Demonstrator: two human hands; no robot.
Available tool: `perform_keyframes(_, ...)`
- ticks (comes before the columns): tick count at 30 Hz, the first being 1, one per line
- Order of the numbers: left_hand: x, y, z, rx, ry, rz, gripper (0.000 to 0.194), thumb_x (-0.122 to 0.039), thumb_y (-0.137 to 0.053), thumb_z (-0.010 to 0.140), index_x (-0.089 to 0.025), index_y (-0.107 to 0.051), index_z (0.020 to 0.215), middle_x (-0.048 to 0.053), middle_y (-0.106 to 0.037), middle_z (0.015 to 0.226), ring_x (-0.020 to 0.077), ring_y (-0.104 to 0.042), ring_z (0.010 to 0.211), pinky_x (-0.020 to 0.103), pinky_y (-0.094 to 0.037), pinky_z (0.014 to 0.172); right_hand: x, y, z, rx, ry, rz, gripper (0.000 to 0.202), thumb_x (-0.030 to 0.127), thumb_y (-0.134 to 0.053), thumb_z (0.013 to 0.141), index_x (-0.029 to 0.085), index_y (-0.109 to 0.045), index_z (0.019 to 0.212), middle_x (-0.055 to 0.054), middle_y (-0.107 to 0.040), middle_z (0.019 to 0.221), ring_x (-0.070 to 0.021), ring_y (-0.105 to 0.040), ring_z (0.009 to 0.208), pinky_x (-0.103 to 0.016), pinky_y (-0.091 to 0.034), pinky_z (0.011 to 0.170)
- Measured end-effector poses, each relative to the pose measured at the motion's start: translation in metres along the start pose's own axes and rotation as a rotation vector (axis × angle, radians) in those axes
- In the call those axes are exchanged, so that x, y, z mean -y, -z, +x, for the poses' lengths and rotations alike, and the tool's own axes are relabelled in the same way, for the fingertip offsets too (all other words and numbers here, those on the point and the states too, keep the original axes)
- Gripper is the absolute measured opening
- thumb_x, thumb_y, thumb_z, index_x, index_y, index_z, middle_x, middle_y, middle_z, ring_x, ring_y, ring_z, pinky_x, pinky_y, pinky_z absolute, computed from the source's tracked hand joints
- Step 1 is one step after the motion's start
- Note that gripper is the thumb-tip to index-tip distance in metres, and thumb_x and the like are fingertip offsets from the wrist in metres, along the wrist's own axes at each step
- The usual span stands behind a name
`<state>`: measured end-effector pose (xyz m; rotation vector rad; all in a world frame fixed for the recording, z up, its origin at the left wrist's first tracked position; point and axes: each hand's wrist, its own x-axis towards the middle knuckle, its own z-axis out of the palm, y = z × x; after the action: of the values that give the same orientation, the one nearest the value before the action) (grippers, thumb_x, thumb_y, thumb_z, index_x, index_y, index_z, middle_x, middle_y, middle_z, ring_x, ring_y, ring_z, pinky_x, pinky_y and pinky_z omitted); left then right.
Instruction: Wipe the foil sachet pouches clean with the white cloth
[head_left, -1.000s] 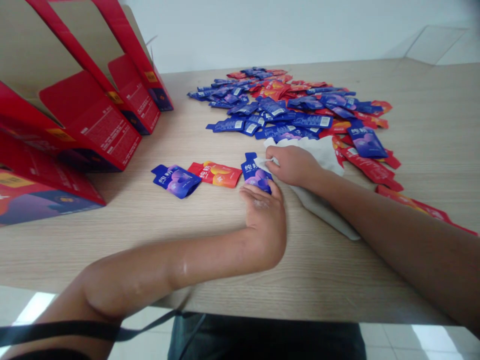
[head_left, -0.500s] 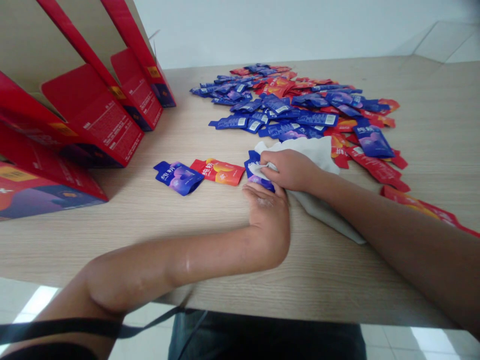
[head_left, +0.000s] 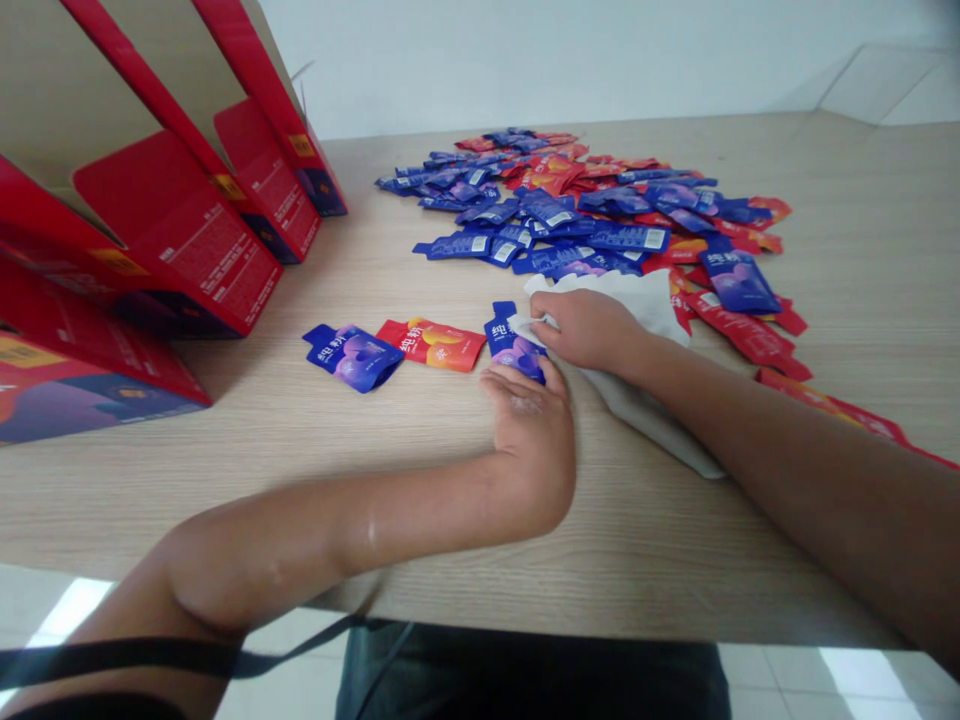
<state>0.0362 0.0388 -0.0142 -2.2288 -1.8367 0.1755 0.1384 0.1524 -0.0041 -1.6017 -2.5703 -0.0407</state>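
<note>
- Tabletop (head_left: 300, 430), across the middle: pale wood-look surface, fine grain, matt.
- Boxes (head_left: 199, 235), upper left: smooth printed card outside, faint sheen; plain matt tan board inside.
- Heaped pouches (head_left: 555, 215), upper centre: creased plastic-like or foil-like film, soft shine.
- Blue pouch (head_left: 514, 345), centre: smooth printed film.
- White cloth (head_left: 637, 405), right of centre: matt, soft-looking, wavy-edged; woven or paper, unclear.
- Panel (head_left: 877, 85), upper right: clear, smooth; plastic or glass, unclear.
- Floor (head_left: 862, 680), lower right: glossy pale tile.
- Strap (head_left: 150, 655), lower left: dark, fabric-like.
</note>
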Motion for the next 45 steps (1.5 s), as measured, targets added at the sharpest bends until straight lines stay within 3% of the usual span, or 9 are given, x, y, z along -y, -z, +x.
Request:
perform_keyframes(4,0.001,0.000,-0.001,-0.004,0.010,-0.058,0.050,-0.002,-0.033,0.092,-0.008,-0.045,0.140,0.033,-0.062,0.123,0.0328,-0.065,0.112,0.052,-0.051,0.089,-0.005,-0.001,0.001,-0.049,-0.058,-0.010,0.027,0.036,-0.045,0.090,0.020,-0.065,0.099,-0.010,-0.072,0.087,-0.0232,-0.060,0.074,-0.030,-0.024,0.056)
perform_keyframes(9,0.002,0.002,-0.001,0.011,-0.011,-0.040,0.050,-0.003,-0.033,0.092,-0.006,-0.042,0.142,0.033,-0.062,0.123,0.0328,-0.064,0.113,0.051,-0.050,0.091,0.008,0.006,-0.004,-0.232,-0.020,0.091,0.030,0.034,-0.042,0.092,0.018,-0.064,0.104,-0.009,-0.071,0.089,-0.0221,-0.060,0.076,-0.031,-0.029,0.062)
perform_keyframes(13,0.002,0.003,0.000,0.006,0.007,-0.077,0.046,-0.002,-0.033,0.092,0.000,-0.047,0.136,0.034,-0.061,0.123,0.0325,-0.063,0.115,0.051,-0.049,0.094,0.016,0.006,-0.006,-0.086,0.131,0.149,0.026,0.034,-0.046,0.089,0.019,-0.065,0.099,-0.008,-0.071,0.090,-0.0209,-0.059,0.078,-0.029,-0.030,0.063)
perform_keyframes(16,0.002,0.002,0.000,0.006,0.003,-0.052,0.047,0.000,-0.031,0.091,0.000,-0.048,0.135,0.036,-0.060,0.123,0.0332,-0.064,0.114,0.051,-0.049,0.092,0.016,0.002,-0.005,-0.021,0.114,0.154,0.025,0.033,-0.047,0.087,0.020,-0.065,0.096,-0.007,-0.071,0.087,-0.0201,-0.059,0.077,-0.029,-0.030,0.062)
perform_keyframes(26,0.003,0.002,0.000,0.003,-0.017,0.000,0.051,0.001,-0.027,0.091,-0.002,-0.042,0.140,0.037,-0.061,0.120,0.0346,-0.066,0.109,0.049,-0.051,0.084,0.014,0.001,-0.004,-0.044,0.065,0.083,0.024,0.033,-0.047,0.088,0.020,-0.065,0.096,-0.008,-0.071,0.086,-0.0206,-0.059,0.074,-0.029,-0.026,0.057)
perform_keyframes(34,0.004,0.006,0.001,0.066,-0.033,0.128,0.054,0.000,-0.026,0.092,-0.010,-0.041,0.143,0.033,-0.063,0.121,0.0322,-0.067,0.108,0.047,-0.050,0.087,0.011,-0.002,-0.002,-0.033,0.013,0.045,0.028,0.034,-0.044,0.090,0.020,-0.065,0.102,-0.009,-0.071,0.087,-0.0202,-0.058,0.071,-0.029,-0.025,0.056)
perform_keyframes(41,0.005,0.005,0.001,0.042,-0.040,0.101,0.052,-0.001,-0.027,0.092,-0.007,-0.041,0.142,0.033,-0.064,0.120,0.0315,-0.067,0.107,0.046,-0.052,0.085,0.011,0.004,-0.003,-0.110,0.012,0.086,0.027,0.034,-0.045,0.089,0.020,-0.065,0.102,-0.009,-0.071,0.088,-0.0210,-0.059,0.074,-0.029,-0.027,0.059)
perform_keyframes(45,0.005,0.004,0.001,0.033,-0.037,0.099,0.051,-0.001,-0.027,0.092,-0.004,-0.042,0.141,0.034,-0.064,0.118,0.0331,-0.067,0.106,0.046,-0.052,0.082,0.014,0.011,-0.005,-0.144,0.096,0.153,0.026,0.033,-0.046,0.090,0.019,-0.064,0.100,-0.008,-0.071,0.087,-0.0200,-0.059,0.076,-0.029,-0.028,0.061)
